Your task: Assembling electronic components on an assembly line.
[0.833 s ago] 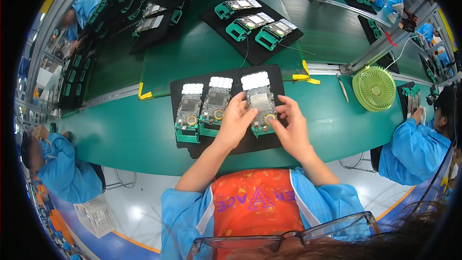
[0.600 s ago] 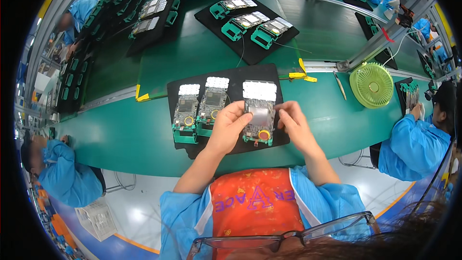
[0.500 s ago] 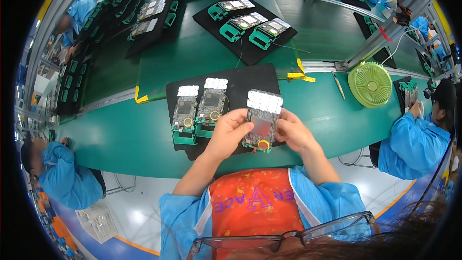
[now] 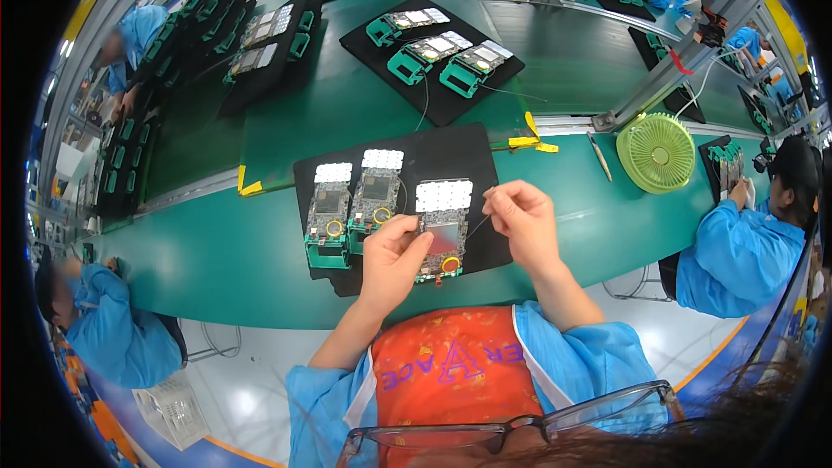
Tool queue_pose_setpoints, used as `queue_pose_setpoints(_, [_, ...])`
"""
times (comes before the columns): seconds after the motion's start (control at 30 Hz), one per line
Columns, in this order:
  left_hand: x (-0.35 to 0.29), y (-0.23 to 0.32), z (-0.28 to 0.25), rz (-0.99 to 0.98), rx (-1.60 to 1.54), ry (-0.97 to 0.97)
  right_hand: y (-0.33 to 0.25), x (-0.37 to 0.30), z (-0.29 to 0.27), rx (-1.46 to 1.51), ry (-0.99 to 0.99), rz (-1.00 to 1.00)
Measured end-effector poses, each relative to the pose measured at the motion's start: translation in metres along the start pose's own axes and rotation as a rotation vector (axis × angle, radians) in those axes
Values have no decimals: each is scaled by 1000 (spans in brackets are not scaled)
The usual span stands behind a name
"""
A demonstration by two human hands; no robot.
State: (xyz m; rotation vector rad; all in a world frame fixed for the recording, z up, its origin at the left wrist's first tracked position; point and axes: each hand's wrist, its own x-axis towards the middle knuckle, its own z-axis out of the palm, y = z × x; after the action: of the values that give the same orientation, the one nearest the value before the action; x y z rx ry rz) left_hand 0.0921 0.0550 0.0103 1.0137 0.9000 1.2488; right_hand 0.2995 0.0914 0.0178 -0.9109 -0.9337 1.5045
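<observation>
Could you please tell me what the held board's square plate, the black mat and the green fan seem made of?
Square plate: probably smooth metal, given its reflective sheen. Black mat: perhaps matte foam or rubber; it barely reflects light. Green fan: likely moulded plastic, somewhat glossy, judging by its thin ribs.

The nearest circuit board (image 4: 438,220) is speckled grey, its key sheet (image 4: 444,196) white, its round disc (image 4: 450,265) orange-red rimmed with yellow. The foam mat (image 4: 438,147) is black, tabletop (image 4: 217,251) green, desk fan (image 4: 656,153) lime green, shirt (image 4: 451,394) orange-red with purple lettering.
</observation>
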Motion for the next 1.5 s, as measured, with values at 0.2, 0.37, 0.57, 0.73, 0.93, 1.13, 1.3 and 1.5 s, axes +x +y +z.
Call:
queue_pose_setpoints(0.2, [-1,9,13,234,401,89,-9,-19,42,-562,-77,-360])
queue_pose_setpoints(0.37, [-5,7,13,273,441,77,-6,-16,50,-635,-73,-440])
queue_pose_setpoints(0.57, [-6,11,13,271,473,41,-4,-15,52,-678,-81,-480])
queue_pose_setpoints(0.73, [-6,15,16,283,509,55,-4,-15,52,-676,-82,-485])
queue_pose_setpoints(0.93, [-5,14,15,329,578,57,-3,-14,49,-704,-83,-526])
queue_pose_setpoints(1.13, [-5,15,17,321,564,64,-1,-14,47,-687,-97,-535])
queue_pose_setpoints(1.3, [-5,13,15,328,559,59,-1,-14,45,-692,-108,-543])
queue_pose_setpoints(1.5, [-5,19,22,362,588,94,-6,-16,47,-694,-90,-497])
